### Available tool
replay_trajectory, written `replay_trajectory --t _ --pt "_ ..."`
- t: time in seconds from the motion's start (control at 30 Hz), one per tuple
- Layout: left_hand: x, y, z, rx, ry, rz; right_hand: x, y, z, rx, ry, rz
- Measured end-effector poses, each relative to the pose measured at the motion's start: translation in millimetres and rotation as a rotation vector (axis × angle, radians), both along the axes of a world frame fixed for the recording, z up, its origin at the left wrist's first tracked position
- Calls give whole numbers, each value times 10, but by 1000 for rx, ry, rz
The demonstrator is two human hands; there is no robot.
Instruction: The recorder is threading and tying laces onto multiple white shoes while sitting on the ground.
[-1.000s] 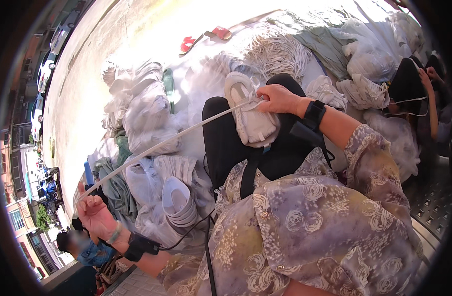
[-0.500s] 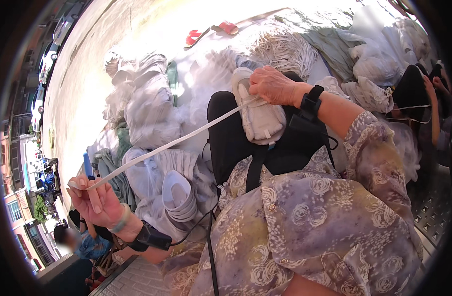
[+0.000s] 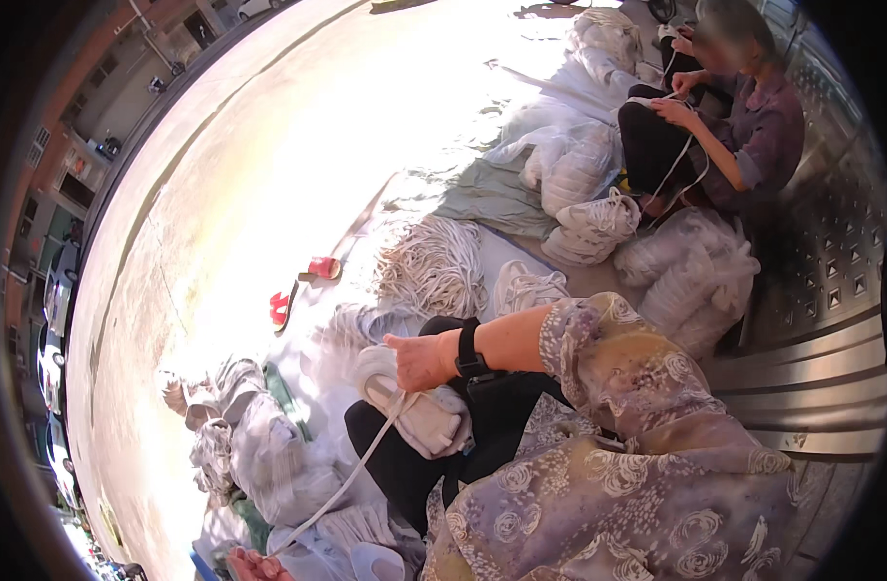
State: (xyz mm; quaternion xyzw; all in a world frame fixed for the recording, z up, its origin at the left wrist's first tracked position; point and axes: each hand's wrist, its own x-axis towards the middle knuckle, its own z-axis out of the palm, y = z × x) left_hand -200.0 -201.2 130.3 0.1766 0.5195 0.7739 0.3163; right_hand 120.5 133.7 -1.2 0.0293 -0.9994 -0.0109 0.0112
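Observation:
A white lace-up shoe (image 3: 426, 418) rests on my dark-trousered lap, its toe toward me. Closed over its upper is my right hand (image 3: 426, 361), which hides part of the lacing. From the shoe a long white shoelace (image 3: 354, 474) runs down and left, drawn fairly straight. Its far stretch leads to my left hand (image 3: 259, 565), cut off by the lower edge, with curled fingers closed on the lace. A black band (image 3: 470, 351) circles my right wrist.
A heap of white laces (image 3: 432, 266) lies beyond my knees. Bagged white shoes (image 3: 279, 465) are piled at left, with more shoes (image 3: 590, 228) at right. Red sandals (image 3: 319, 269) stand on the pavement. At upper right a seated co-worker (image 3: 753, 136) handles a lace.
The view has swung rightward, bringing the co-worker in and pushing my left hand to the lower edge. The lace still stretches between my hands, and the shoe stays on my lap.

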Motion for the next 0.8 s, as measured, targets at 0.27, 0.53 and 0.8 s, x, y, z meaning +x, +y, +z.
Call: replay_trajectory --t 0.27,0.53,0.8 --pt "560 681 103 -130 -14 -60 505 338 -63 16 224 -526" --pt "649 956 179 -153 -39 23 302 314 -253 -210 482 -947" --pt "66 542 -162 -70 -83 105 274 146 -93 -444 679 -1044"
